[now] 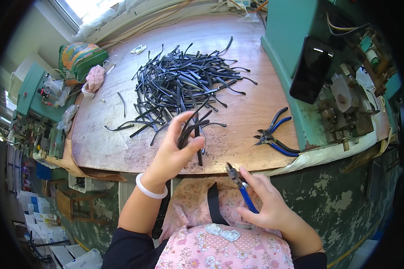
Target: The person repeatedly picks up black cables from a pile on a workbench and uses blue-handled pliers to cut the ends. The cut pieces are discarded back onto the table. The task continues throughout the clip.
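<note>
My left hand, a white bangle on its wrist, is closed around a few black eyeglass temples at the near edge of the pile. Beside its thumb, another dark temple points down toward the table edge. My right hand grips blue-handled cutting pliers in front of the table, over my lap; their jaws point up and left, apart from the temples. A large tangled heap of black temples covers the middle of the table, with single ones lying loose at its left.
Two more blue-handled pliers lie at the table's right. A green machine with a black phone borders that side. Another green machine, a pink cloth bundle and a colourful bag are at left.
</note>
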A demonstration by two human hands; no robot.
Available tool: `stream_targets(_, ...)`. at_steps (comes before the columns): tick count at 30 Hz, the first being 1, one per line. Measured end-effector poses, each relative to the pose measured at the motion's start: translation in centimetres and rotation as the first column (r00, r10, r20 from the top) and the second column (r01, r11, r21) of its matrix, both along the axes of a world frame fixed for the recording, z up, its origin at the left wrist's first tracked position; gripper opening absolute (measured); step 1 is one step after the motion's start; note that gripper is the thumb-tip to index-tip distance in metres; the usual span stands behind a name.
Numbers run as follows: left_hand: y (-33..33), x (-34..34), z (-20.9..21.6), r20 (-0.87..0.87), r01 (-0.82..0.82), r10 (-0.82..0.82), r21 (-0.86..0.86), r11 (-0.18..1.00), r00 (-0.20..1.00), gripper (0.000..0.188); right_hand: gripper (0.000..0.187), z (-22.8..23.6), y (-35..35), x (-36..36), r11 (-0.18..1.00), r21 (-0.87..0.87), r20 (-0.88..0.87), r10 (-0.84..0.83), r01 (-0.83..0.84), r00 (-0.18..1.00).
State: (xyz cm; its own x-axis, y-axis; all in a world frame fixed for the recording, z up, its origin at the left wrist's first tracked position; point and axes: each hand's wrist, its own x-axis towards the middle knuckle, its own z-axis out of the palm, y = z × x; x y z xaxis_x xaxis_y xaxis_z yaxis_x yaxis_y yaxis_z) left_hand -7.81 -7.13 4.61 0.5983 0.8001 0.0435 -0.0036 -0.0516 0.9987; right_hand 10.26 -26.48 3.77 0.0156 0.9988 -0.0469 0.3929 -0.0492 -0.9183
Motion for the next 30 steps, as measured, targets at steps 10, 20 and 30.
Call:
stream_targets(10, -1.7, -1.0, -0.4, 0.335, 0.366, -0.252, -0.341, 0.866, 0.908, 0.040, 0.060, 1.1, 0.2, -0.6, 0.929, 0.323, 0.546, -0.029, -0.179, 0.837)
stream_targets(20, -1.9, -0.7, 0.8, 0.279, 0.417, -0.340, -0.295, 0.860, 0.898, 0.043, 0.054, 2.4, 0.3, -0.4, 0.921, 0.310, 0.648, -0.023, -0.237, 0.761)
stream_targets(30, -6.4, -0.4, -0.3, 0.541, -0.107, 0.085, 0.009, 0.994, 0.837, 0.035, 0.061, 1.4, -0.1, 0.2, 0.940, 0.302, 0.504, -0.016, -0.159, 0.863)
